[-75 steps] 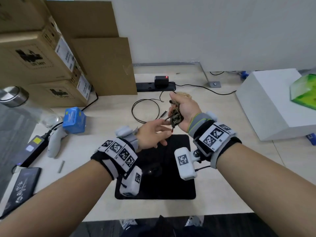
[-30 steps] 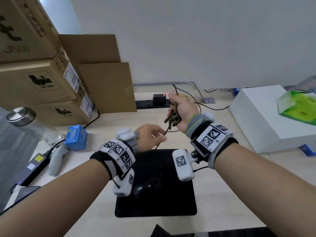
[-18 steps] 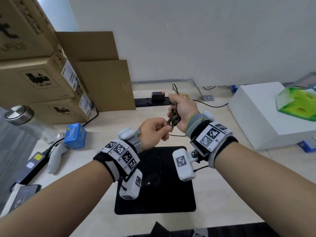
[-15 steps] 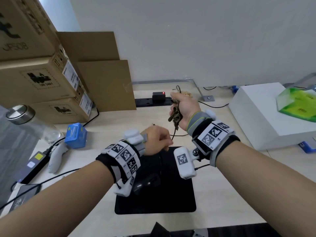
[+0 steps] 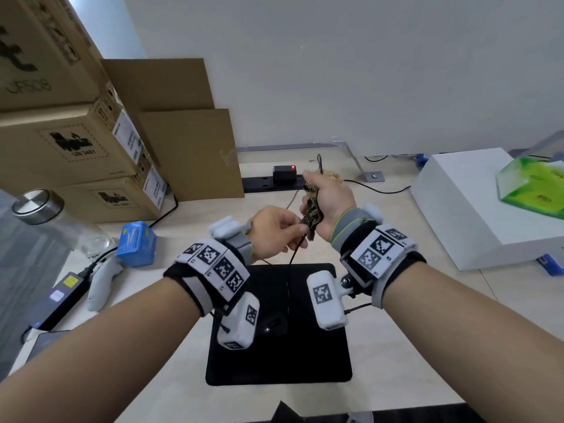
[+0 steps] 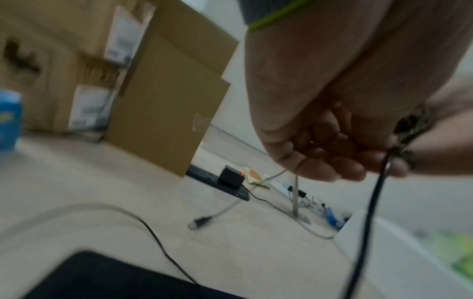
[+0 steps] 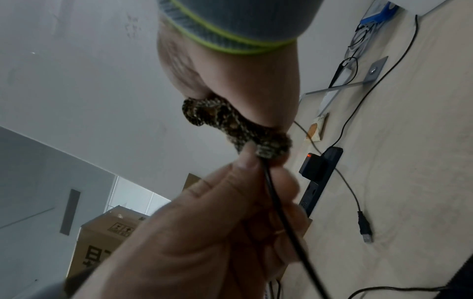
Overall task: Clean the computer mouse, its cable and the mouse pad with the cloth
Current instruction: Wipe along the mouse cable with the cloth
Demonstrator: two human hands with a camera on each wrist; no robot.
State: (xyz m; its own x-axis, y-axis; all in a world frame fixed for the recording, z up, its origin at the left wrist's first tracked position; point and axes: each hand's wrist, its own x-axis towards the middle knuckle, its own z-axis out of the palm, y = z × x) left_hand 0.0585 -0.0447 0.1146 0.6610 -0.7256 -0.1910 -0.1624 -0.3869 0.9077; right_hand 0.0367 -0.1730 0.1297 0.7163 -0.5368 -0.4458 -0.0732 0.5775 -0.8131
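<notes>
My right hand (image 5: pixel 312 192) is raised over the desk and grips a crumpled, dark patterned cloth (image 5: pixel 311 212) wrapped round the black mouse cable (image 5: pixel 291 264). Just under the cloth (image 7: pixel 231 126) my left hand (image 5: pixel 297 232) pinches the cable (image 7: pixel 280 210) between thumb and fingers. From there the cable hangs down to the black mouse (image 5: pixel 276 324), which sits on the black mouse pad (image 5: pixel 293 361), partly hidden behind my left wrist camera. The cable's USB plug (image 7: pixel 365 229) lies loose on the desk.
Stacked cardboard boxes (image 5: pixel 76 141) stand at the back left. A black power strip (image 5: pixel 268 184) with a charger lies along the wall. A white box (image 5: pixel 476 209) with a green packet is at the right. A blue carton (image 5: pixel 137 247), a bottle (image 5: pixel 39 215) and a white controller (image 5: pixel 102 282) are at the left.
My left hand has moved back up the cable from near the pad to just under the cloth. My right hand keeps the cloth round the cable at about the same height.
</notes>
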